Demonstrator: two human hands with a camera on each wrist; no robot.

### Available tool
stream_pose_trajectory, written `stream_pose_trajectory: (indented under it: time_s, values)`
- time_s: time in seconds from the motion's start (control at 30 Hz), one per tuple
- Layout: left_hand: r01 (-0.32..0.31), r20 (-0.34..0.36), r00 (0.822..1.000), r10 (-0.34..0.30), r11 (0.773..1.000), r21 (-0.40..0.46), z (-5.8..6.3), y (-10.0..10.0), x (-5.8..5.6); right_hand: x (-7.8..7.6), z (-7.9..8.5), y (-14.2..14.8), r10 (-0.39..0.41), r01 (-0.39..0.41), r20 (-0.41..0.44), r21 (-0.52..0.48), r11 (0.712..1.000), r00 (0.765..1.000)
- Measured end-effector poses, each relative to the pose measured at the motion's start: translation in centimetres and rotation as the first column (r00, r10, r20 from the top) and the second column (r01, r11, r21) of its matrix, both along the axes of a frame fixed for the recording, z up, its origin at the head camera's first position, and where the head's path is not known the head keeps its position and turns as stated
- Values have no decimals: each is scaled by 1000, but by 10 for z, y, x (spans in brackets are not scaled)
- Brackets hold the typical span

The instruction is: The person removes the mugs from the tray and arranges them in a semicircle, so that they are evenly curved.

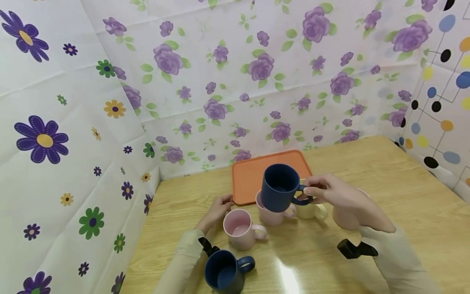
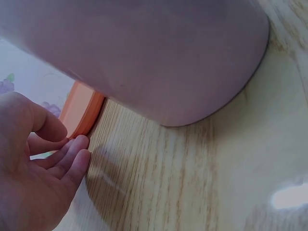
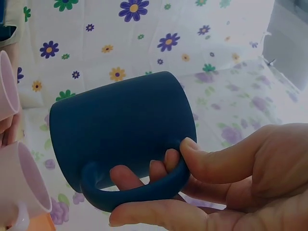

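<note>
My right hand (image 1: pixel 332 190) holds a dark blue mug (image 1: pixel 278 192) by its handle, raised over the front part of an orange tray (image 1: pixel 246 173). In the right wrist view, the thumb and fingers pinch the blue mug (image 3: pixel 125 127) at its handle (image 3: pixel 139 195). My left hand (image 1: pixel 219 208) has its loosely bent fingers right at the tray's near left corner. Beside the left hand stands a pink mug (image 1: pixel 238 234), which fills the top of the left wrist view. Below the raised mug are a second pink mug (image 1: pixel 269 216) and a cream mug (image 1: pixel 304 210), both partly hidden.
Another dark blue mug (image 1: pixel 224 273) stands at the near edge of view, by the left forearm. A further pink mug (image 1: pixel 343 218) is partly covered by the right wrist. Flowered sheets (image 1: pixel 220 81) wall the wooden table (image 1: pixel 385 175) behind and at the left.
</note>
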State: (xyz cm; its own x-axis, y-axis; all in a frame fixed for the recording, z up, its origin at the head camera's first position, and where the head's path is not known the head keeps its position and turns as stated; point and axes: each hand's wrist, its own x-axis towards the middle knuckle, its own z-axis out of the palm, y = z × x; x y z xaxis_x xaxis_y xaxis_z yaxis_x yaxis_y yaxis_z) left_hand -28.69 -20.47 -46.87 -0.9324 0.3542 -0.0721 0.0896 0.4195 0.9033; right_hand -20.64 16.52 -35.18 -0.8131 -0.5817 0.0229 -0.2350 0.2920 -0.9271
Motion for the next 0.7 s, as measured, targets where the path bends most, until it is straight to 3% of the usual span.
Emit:
stream_pose_trajectory:
  time_s: [0.17, 0.3, 0.53, 0.7]
  values:
    - [-8, -14, 1000, 8, 1000, -10, 0, 2, 2, 17, -10, 17, -43, 49, -88, 62, 997, 995]
    - [-13, -28, 1000, 12, 1000, -13, 0, 4, 3, 32, -21, 28, -75, 85, -159, 55, 995, 984]
    - [-22, -32, 999, 22, 999, -28, 1, 6, 5, 57, -36, 48, -43, 43, -5, -60, 997, 999]
    - [-34, -45, 998, 33, 999, -33, 2, 6, 6, 72, -46, 61, -75, 75, -18, -47, 996, 997]
